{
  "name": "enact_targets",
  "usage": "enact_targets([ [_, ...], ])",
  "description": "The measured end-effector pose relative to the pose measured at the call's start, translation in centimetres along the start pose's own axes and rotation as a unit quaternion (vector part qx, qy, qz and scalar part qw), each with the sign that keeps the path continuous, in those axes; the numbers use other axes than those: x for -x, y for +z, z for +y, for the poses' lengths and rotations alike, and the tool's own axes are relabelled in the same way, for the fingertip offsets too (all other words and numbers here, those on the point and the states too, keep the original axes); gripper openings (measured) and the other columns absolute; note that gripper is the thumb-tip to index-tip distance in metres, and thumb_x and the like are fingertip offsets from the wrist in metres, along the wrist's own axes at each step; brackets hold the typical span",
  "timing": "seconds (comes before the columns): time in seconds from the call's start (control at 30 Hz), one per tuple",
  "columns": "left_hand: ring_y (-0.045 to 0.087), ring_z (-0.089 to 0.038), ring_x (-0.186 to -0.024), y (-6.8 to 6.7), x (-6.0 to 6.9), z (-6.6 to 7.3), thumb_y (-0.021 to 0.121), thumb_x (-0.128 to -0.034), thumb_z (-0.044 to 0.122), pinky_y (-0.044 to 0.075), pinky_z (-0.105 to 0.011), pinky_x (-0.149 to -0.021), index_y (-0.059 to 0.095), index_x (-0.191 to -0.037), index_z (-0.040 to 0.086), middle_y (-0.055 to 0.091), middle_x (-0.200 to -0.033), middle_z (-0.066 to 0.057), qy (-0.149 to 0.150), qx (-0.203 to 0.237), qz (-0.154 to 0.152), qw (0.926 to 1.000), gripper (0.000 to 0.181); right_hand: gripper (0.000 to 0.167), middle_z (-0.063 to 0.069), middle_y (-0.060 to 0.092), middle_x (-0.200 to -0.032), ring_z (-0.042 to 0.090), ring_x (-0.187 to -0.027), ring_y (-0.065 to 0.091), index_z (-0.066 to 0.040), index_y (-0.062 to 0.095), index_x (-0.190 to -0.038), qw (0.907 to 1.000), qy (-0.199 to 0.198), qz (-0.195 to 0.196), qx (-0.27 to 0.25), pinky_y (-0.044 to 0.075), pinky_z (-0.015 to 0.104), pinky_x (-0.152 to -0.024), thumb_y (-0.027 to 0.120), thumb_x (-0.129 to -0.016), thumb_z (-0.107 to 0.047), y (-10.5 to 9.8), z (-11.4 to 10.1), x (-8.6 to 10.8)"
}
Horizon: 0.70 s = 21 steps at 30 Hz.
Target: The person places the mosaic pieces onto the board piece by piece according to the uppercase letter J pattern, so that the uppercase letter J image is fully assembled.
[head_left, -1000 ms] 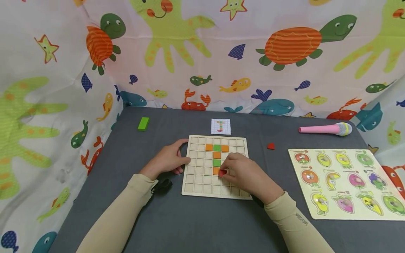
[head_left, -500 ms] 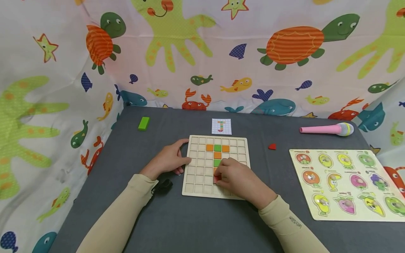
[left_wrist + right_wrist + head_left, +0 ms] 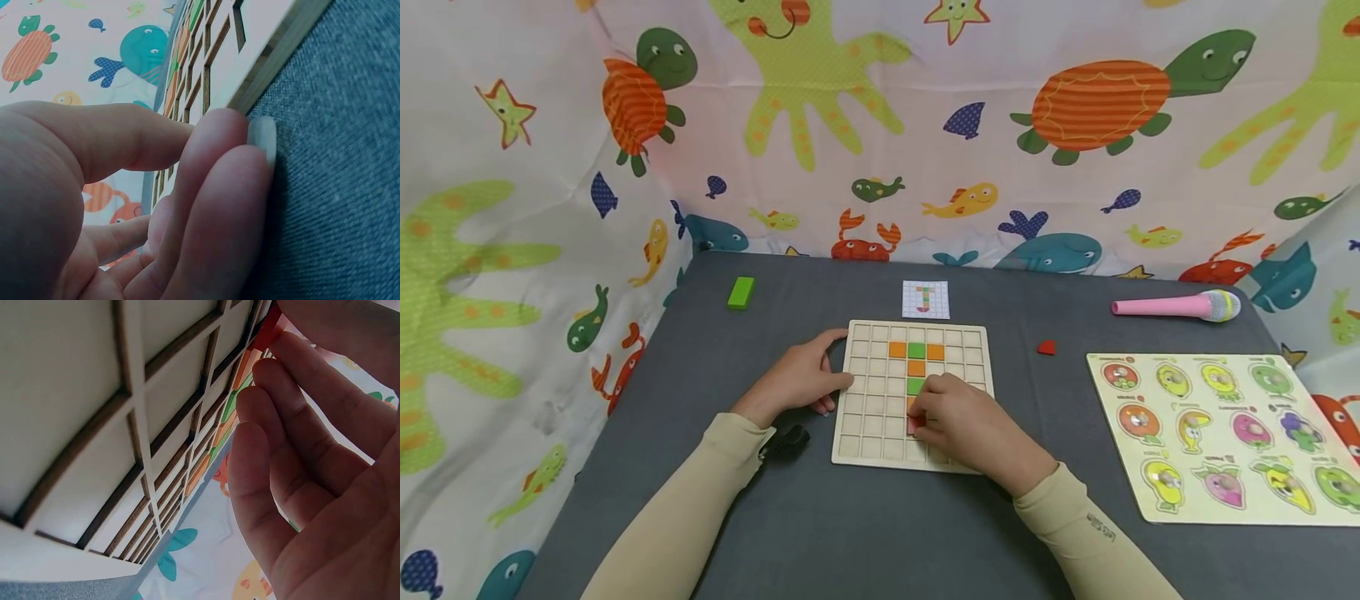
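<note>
A pale wooden grid board (image 3: 871,423) lies on the grey table. Orange and green square tiles (image 3: 916,351) sit in several of its cells, forming a bar with a stem below. My right hand (image 3: 973,429) pinches a small red block (image 3: 913,425) between thumb and fingers, low on the stem; its exact shape is hidden. In the right wrist view the red block (image 3: 269,328) shows at my fingertips. My left hand (image 3: 797,375) holds the board's left edge, thumb on the rim and index finger reaching to the far corner. Its other fingers curl by the table.
A pattern card (image 3: 925,300) lies behind the board. A red piece (image 3: 1046,347) rests to the right, a green block (image 3: 741,293) back left. On the right are a pink toy microphone (image 3: 1176,306) and a fruit puzzle board (image 3: 1247,515). A printed cloth hangs behind.
My right hand moved slightly left and down with the red block, into the cell below the stem's lowest orange tile, then stayed there. My left hand has kept its place.
</note>
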<state>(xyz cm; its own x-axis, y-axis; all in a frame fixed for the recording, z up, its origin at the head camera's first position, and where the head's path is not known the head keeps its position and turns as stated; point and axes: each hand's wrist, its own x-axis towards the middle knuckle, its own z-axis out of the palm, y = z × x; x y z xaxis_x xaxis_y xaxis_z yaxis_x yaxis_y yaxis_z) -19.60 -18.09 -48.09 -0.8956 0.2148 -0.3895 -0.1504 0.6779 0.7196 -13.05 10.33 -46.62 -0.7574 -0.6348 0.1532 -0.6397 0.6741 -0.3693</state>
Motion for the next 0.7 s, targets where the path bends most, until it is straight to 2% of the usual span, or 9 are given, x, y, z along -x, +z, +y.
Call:
enact_targets([
  [0.37,0.075,-0.025,-0.063,0.09,0.14,-0.14,0.078,-0.0983,0.031,0.064,-0.036,-0.058,0.035,-0.168,0.031,0.065,-0.090,-0.013,0.001,0.001,0.003,1.0000,0.082,0.011,-0.005,0.065,-0.092,0.010,-0.091,0.059,-0.019,0.081,-0.092,0.9999,0.001,-0.008,0.006,0.058,0.027,-0.077,0.089,-0.088,-0.013,-0.06,-0.21,0.05],
  [0.7,0.075,-0.025,-0.063,0.07,0.16,0.12,0.078,-0.0979,0.031,0.064,-0.036,-0.058,0.035,-0.169,0.029,0.065,-0.091,-0.013,-0.002,-0.004,0.005,1.0000,0.083,0.013,-0.006,0.066,-0.092,0.011,-0.092,0.063,-0.020,0.081,-0.092,0.9999,0.010,0.001,0.007,0.060,0.029,-0.079,0.091,-0.087,-0.013,-0.10,0.12,0.00],
])
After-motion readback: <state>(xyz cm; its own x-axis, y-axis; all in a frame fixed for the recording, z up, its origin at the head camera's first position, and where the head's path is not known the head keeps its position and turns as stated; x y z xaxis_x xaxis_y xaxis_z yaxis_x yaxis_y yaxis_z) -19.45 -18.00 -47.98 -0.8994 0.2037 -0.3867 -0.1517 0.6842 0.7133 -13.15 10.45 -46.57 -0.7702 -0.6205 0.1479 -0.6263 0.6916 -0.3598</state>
